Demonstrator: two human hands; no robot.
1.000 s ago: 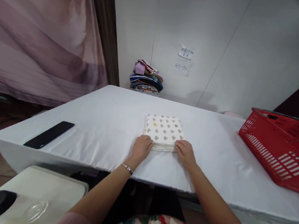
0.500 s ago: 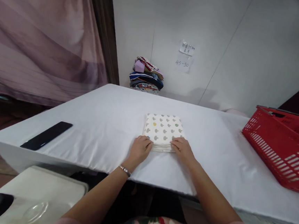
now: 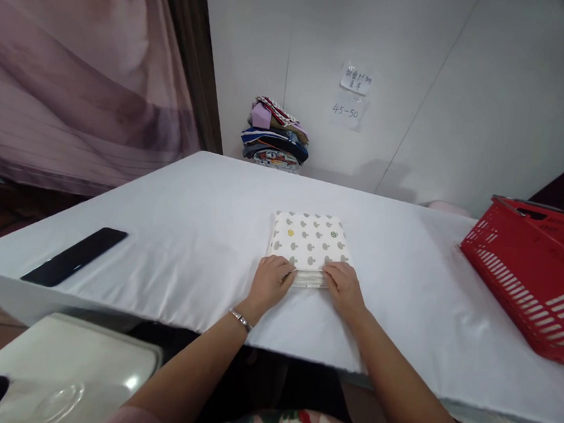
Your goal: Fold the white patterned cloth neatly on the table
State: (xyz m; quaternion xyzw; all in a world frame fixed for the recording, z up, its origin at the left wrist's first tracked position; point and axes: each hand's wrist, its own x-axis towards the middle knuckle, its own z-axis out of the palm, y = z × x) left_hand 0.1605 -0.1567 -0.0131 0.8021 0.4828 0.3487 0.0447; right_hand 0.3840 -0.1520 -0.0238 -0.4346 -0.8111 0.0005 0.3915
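A folded white cloth (image 3: 309, 240) with grey mushroom-like prints, plus a yellow and a green one, lies flat on the white-covered table (image 3: 201, 231). Its layered folds face me along the near edge. My left hand (image 3: 272, 280) is closed on the near left corner, fingers on top. At the near right corner, my right hand (image 3: 343, 284) pinches the cloth in the same way. Both thumbs lie at the folded layers. A bracelet (image 3: 241, 320) circles my left wrist.
At the right stands a red plastic basket (image 3: 527, 279). A black phone-like slab (image 3: 75, 256) rests near the left edge. Stacked folded fabrics (image 3: 276, 135) sit by the back wall, below paper notes (image 3: 349, 105). A cream-coloured lid (image 3: 81, 358) is at lower left.
My left hand has shifted slightly right along the cloth's near edge. The right hand stays at its corner. The view has moved a little.
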